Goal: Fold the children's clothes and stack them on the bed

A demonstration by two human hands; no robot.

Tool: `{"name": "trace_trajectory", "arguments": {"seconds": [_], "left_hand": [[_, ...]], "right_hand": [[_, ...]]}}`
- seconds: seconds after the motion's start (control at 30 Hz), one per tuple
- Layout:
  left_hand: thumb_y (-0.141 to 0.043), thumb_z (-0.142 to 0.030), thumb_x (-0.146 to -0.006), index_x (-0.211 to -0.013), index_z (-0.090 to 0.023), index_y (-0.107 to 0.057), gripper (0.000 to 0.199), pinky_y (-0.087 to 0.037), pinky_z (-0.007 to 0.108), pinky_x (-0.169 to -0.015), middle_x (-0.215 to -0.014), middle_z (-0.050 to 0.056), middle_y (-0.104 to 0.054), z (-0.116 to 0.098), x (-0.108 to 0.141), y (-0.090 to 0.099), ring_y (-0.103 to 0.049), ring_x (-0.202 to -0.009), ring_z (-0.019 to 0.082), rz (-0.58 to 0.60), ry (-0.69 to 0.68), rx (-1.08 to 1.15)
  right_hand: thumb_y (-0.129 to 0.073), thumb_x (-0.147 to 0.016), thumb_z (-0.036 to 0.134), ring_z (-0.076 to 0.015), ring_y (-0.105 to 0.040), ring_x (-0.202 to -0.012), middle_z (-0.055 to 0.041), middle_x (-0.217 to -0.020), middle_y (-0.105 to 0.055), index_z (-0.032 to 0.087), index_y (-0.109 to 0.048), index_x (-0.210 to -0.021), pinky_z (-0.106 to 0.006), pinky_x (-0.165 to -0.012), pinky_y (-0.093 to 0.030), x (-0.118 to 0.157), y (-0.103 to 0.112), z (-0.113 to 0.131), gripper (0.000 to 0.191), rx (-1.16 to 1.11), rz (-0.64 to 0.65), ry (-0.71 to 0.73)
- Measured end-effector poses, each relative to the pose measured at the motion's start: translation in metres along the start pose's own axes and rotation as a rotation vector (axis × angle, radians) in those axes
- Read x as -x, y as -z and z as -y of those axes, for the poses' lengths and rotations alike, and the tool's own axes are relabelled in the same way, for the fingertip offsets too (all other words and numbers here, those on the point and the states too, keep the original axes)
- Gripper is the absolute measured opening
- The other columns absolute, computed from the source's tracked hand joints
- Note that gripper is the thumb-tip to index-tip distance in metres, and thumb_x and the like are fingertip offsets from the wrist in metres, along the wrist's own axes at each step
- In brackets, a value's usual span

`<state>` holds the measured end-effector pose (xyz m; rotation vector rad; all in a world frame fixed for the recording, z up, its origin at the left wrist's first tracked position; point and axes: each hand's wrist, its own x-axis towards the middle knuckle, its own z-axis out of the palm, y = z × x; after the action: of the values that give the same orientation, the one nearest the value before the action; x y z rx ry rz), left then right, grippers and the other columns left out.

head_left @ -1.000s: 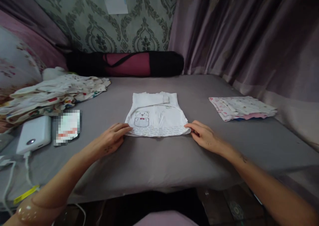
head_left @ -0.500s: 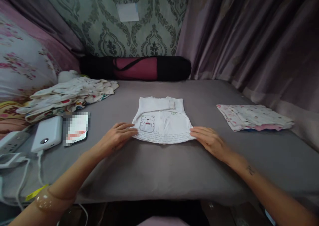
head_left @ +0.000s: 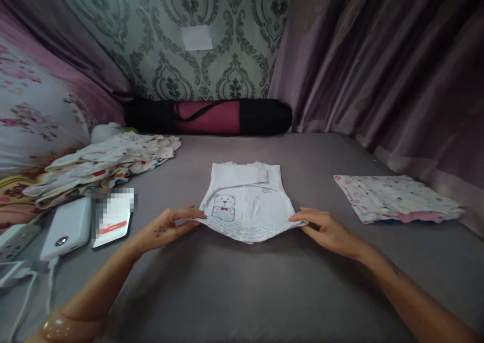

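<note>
Head view, and here's the white shirt [head_left: 245, 202] spread on the grey cover [head_left: 242, 292], collar end away from me, a sleeve folded flat across its upper part. My left hand [head_left: 166, 229] has the hem's left corner pinched between thumb and fingers; my right hand [head_left: 327, 232] grips the right corner just the same, and between them the edge bows toward me. Now the print: a bear [head_left: 224, 208] with a red bow tie, and lines of tiny lettering along the hem, far too small to read! That green motif near the folded sleeve? Can't make it out. Left of the shirt, a phone [head_left: 113, 217], its screen mostly blurred into blocks, only a reddish band coming through; beyond it, a white power bank [head_left: 68, 227] whose round dark display won't give me a figure. Farther left, a power strip [head_left: 17, 239] is cut off by the frame, and so is a yellow item [head_left: 13, 192] bearing dark marks I can't decipher. Behind the phone, left of the shirt, sprawls a rumpled clothes pile [head_left: 109, 156]; over to its right sits a folded stack [head_left: 401, 197], the lower layers mostly hidden, pink and blue peeking out.
</note>
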<state>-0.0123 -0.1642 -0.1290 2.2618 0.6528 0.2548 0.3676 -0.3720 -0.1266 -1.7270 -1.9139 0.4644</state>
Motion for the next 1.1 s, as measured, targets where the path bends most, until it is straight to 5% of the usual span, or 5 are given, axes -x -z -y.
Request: {"name": "trace_trajectory", "arguments": {"seconds": [0.17, 0.43, 0.67, 0.87, 1.1], "left_hand": [[-0.060, -0.043, -0.086, -0.107, -0.022, -0.071, 0.032, -0.050, 0.029, -0.090, -0.108, 0.005, -0.072, -0.006, -0.034, 0.020, -0.065, -0.100, 0.021, -0.040, 0.110, 0.259], [-0.070, -0.043, -0.076, -0.095, -0.018, -0.072, 0.032, -0.050, 0.025, -0.079, -0.093, 0.005, -0.072, 0.007, -0.111, 0.042, -0.064, -0.085, 0.018, -0.207, 0.162, 0.528], [-0.073, -0.044, -0.066, -0.102, -0.011, -0.066, 0.049, -0.044, 0.021, -0.056, -0.079, 0.005, -0.067, 0.038, -0.184, 0.016, -0.060, -0.066, 0.015, -0.552, 0.430, 0.579], [-0.067, -0.046, -0.075, -0.108, -0.010, -0.058, 0.050, -0.046, 0.022, -0.062, -0.089, 0.010, -0.067, 0.042, -0.171, 0.004, -0.063, -0.075, 0.016, -0.678, 0.503, 0.536], [-0.072, -0.056, -0.064, -0.095, -0.012, -0.062, 0.054, -0.044, 0.023, -0.053, -0.068, 0.003, -0.062, 0.023, -0.123, 0.006, -0.057, -0.060, 0.014, -0.469, 0.572, 0.464]], "right_hand": [[-0.050, -0.085, 0.028, -0.0154, -0.067, -0.069, -0.0012, -0.098, -0.073, 0.024, -0.071, -0.106, -0.024, -0.057, -0.050, -0.036, 0.026, 0.007, 0.030, -0.101, 0.060, -0.250], [-0.059, -0.077, 0.030, -0.0161, -0.065, -0.078, -0.0010, -0.085, -0.071, 0.019, -0.071, -0.094, -0.026, -0.072, -0.050, -0.108, 0.050, -0.031, 0.024, -0.334, -0.002, -0.180], [-0.058, -0.081, 0.020, -0.0167, -0.066, -0.083, -0.0071, -0.092, -0.072, 0.015, -0.068, -0.097, -0.028, -0.079, -0.050, -0.161, 0.009, -0.098, 0.020, -0.306, -0.243, -0.407], [-0.052, -0.091, 0.026, -0.0172, -0.067, -0.089, -0.0122, -0.100, -0.071, 0.013, -0.065, -0.106, -0.028, -0.081, -0.050, -0.152, -0.013, -0.107, 0.024, -0.182, -0.372, -0.535], [-0.050, -0.091, 0.037, -0.0137, -0.063, -0.059, -0.0083, -0.080, -0.071, 0.013, -0.067, -0.095, -0.022, -0.053, -0.044, -0.117, -0.012, -0.085, 0.030, -0.151, -0.238, -0.672]]}}
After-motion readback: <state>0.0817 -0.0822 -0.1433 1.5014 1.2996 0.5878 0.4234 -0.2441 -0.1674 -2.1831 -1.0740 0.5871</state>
